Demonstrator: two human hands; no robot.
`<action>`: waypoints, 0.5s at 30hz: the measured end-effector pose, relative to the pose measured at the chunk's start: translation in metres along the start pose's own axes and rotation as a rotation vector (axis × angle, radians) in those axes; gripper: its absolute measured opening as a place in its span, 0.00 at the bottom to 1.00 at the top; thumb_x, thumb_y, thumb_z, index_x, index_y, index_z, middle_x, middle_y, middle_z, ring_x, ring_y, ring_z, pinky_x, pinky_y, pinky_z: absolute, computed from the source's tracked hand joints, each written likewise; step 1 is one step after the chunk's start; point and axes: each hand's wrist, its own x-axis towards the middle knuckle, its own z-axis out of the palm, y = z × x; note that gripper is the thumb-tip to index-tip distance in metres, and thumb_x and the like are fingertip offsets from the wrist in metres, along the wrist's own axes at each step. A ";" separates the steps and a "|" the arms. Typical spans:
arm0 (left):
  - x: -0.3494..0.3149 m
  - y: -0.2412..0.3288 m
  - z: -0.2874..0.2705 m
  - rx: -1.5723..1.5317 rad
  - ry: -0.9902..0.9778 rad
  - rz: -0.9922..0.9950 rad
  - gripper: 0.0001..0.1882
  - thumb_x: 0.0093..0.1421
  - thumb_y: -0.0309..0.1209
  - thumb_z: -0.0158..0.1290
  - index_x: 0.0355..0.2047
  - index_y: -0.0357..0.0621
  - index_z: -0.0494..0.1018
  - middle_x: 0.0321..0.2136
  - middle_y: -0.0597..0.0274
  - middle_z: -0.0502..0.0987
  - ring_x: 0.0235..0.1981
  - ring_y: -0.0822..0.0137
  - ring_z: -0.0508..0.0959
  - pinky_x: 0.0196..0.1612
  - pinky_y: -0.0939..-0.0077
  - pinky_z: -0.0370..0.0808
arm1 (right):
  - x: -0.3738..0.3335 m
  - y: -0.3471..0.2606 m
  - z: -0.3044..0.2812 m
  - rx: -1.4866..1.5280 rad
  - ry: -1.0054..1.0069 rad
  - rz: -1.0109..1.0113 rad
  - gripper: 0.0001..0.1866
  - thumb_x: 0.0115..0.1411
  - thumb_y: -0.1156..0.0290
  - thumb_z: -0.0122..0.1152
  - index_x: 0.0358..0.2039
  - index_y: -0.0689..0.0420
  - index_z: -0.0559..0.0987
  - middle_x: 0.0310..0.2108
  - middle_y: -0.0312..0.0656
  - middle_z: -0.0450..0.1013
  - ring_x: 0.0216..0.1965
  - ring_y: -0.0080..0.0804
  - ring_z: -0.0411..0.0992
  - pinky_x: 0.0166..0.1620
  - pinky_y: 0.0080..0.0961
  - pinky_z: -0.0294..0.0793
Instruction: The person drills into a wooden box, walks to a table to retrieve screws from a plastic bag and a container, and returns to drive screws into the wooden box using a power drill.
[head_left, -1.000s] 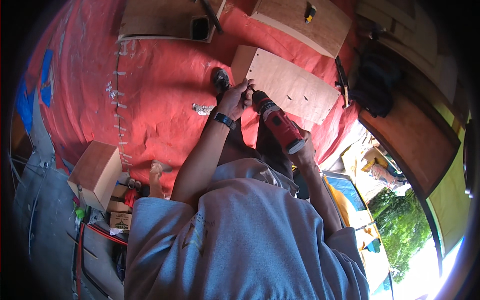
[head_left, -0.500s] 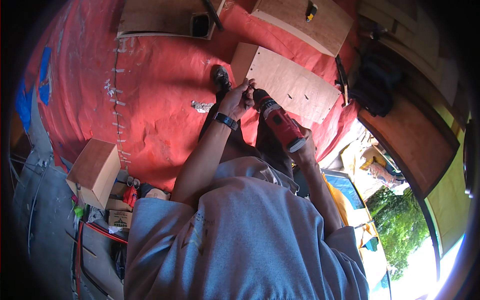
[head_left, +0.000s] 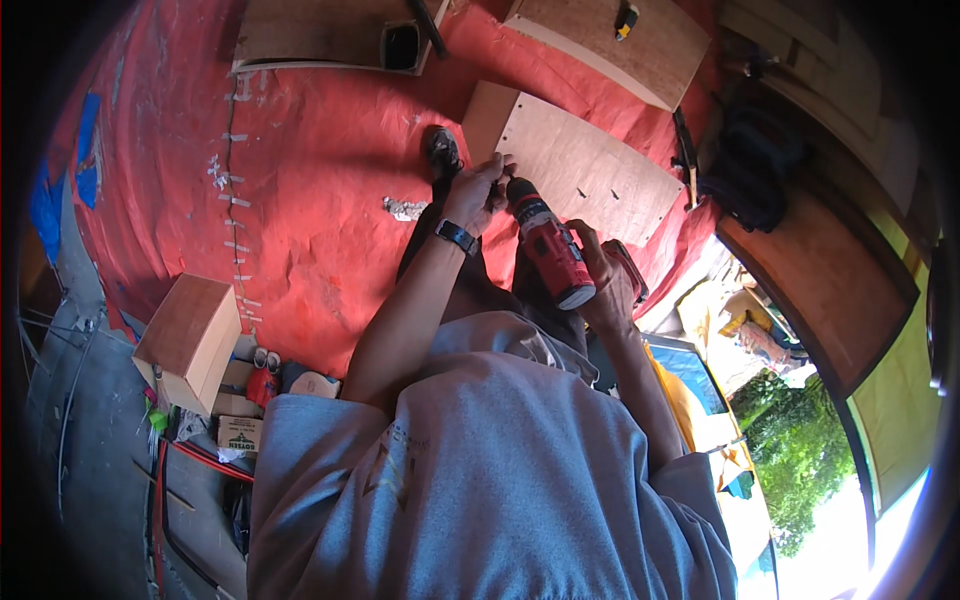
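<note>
A red and black cordless drill [head_left: 556,252] is in my right hand [head_left: 608,285], whose fingers wrap round it. The drill points up and to the left, its black chuck close to my left hand. My left hand [head_left: 478,197], with a dark watch on the wrist, has its fingers pinched together at the chuck's tip; anything between them is too small to make out. Just beyond both hands lies a pale wooden box [head_left: 575,150] with small dark holes along its edges. Two small dark pieces, apparently screws [head_left: 581,193], rest on its top.
Another wooden box [head_left: 650,55] stands at the far right, with a yellow and black tool [head_left: 626,22] on it. Far left, a wooden panel [head_left: 310,35] lies near a black container [head_left: 401,46]. A wooden box [head_left: 187,335] sits left on the red floor sheet [head_left: 300,200].
My right hand has turned the drill, so its handle side now shows at the right. The drill's rear end has shifted slightly left. My left hand has stayed nearly in place.
</note>
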 end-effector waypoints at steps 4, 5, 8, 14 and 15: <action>0.004 0.000 0.002 -0.181 -0.082 -0.101 0.15 0.68 0.39 0.54 0.49 0.42 0.75 0.34 0.72 0.78 0.23 0.82 0.71 0.21 0.86 0.67 | 0.000 0.005 0.002 0.016 0.059 -0.089 0.34 0.50 0.64 0.71 0.60 0.50 0.73 0.37 0.50 0.80 0.38 0.48 0.76 0.42 0.41 0.75; 0.004 0.000 0.002 -0.183 -0.081 -0.102 0.15 0.68 0.39 0.54 0.49 0.42 0.75 0.34 0.72 0.78 0.23 0.82 0.71 0.21 0.86 0.67 | 0.000 0.006 0.001 0.016 0.056 -0.088 0.34 0.50 0.64 0.71 0.60 0.50 0.73 0.37 0.50 0.80 0.38 0.48 0.76 0.42 0.41 0.75; 0.006 -0.002 -0.001 -0.260 -0.175 -0.137 0.17 0.68 0.38 0.55 0.51 0.41 0.75 0.37 0.72 0.79 0.26 0.82 0.73 0.23 0.85 0.69 | 0.000 0.006 0.001 0.016 0.036 -0.040 0.36 0.50 0.64 0.70 0.62 0.47 0.73 0.36 0.49 0.80 0.38 0.47 0.77 0.42 0.41 0.76; 0.010 0.001 0.008 -0.219 -0.184 -0.144 0.20 0.69 0.37 0.54 0.56 0.40 0.70 0.42 0.70 0.79 0.29 0.82 0.75 0.25 0.85 0.71 | 0.005 0.008 0.006 -0.009 0.063 0.025 0.37 0.50 0.57 0.73 0.61 0.44 0.73 0.37 0.46 0.81 0.35 0.46 0.80 0.40 0.40 0.78; 0.011 0.002 0.013 -0.211 -0.164 -0.136 0.20 0.69 0.37 0.53 0.57 0.40 0.69 0.42 0.69 0.79 0.28 0.81 0.74 0.24 0.85 0.71 | 0.007 0.007 0.007 -0.025 0.086 0.032 0.36 0.50 0.57 0.73 0.61 0.45 0.73 0.36 0.48 0.81 0.35 0.46 0.80 0.39 0.40 0.78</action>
